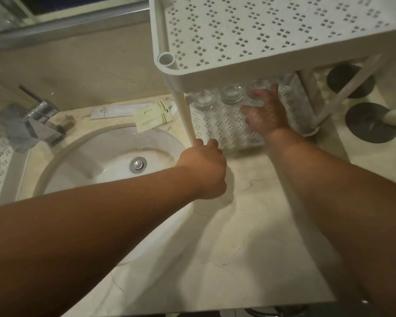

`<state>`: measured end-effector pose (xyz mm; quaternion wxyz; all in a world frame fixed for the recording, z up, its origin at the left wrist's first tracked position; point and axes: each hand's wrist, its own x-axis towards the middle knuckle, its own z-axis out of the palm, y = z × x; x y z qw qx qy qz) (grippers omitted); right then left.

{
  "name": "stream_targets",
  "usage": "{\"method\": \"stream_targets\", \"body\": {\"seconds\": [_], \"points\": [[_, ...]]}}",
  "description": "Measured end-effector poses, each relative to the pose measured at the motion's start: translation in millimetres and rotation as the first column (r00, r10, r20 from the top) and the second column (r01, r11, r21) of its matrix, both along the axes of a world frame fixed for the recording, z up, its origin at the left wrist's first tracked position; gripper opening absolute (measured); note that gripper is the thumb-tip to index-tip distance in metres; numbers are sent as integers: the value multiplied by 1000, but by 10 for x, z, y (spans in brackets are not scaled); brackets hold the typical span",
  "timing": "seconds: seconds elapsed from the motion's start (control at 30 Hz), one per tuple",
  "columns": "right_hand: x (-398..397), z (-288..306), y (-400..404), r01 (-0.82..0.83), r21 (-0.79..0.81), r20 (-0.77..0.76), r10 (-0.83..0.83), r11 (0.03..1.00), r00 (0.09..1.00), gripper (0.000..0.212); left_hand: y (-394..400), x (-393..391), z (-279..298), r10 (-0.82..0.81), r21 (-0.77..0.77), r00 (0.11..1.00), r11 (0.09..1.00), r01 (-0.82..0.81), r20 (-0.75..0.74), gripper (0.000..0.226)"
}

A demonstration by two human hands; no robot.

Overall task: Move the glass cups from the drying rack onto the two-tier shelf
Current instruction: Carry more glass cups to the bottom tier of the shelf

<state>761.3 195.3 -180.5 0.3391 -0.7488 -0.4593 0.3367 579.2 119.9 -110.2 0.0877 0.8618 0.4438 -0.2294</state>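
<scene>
**Currently: third cup being seated on the lower tier — tip and knock hazards**

The two-tier shelf (215, 72) stands on the marble counter (249, 213), just beside the sink (105, 156). Its top tier is bare. On the lower tier, two glass cups (217, 97) stand side by side near the back, partly hidden under the top tier's front rim.

The right hand (264, 113) reaches in under the top tier, fingers curled round a third glass cup (260, 88) just right of the other two. Whether this cup already rests on the tier cannot be told; the rim hides its upper part.

The left hand (204, 161) sits at the foot of the shelf's front-left post (185, 115), fingers curled. It appears to be gripping the post, though the contact itself is hidden behind the knuckles.

Hazards, as judged from here:

- Clearance under the top tier is tight. A lift of the wrist on withdrawal would likely strike the rim and jolt the light plastic frame.
- The third cup is close to its neighbour. A sideways slip would knock glass against glass.
- The shelf stands at the basin's edge. If the left hand lets go early, a push from the right could slide the frame toward the sink.
- The drying rack is not identifiable in view.
</scene>
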Motion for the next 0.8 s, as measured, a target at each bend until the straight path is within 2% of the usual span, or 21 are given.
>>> {"method": "stream_targets", "body": {"seconds": [0.17,0.33,0.47,0.67,0.8], "points": [[-25,31,-53,1,-17,35,0,1000,999,30,9,13,-2,-3,-8,1000,1000,2,-19,33],[-83,130,-125,54,-2,78,-53,999,996,35,1,9,8,4,-15,1000,1000,-4,-16,32],[-189,260,-264,68,4,94,-68,998,993,30,-39,-40,-1,38,-24,999,999,-37,20,44],[-404,530,-598,88,52,79,-92,995,993,25,-138,-265,-62,114,-67,966,993,-101,231,65],[-575,656,-862,119,82,50,-123,990,991,26,-242,-509,-79,174,-121,920,983,-140,350,67]]}}
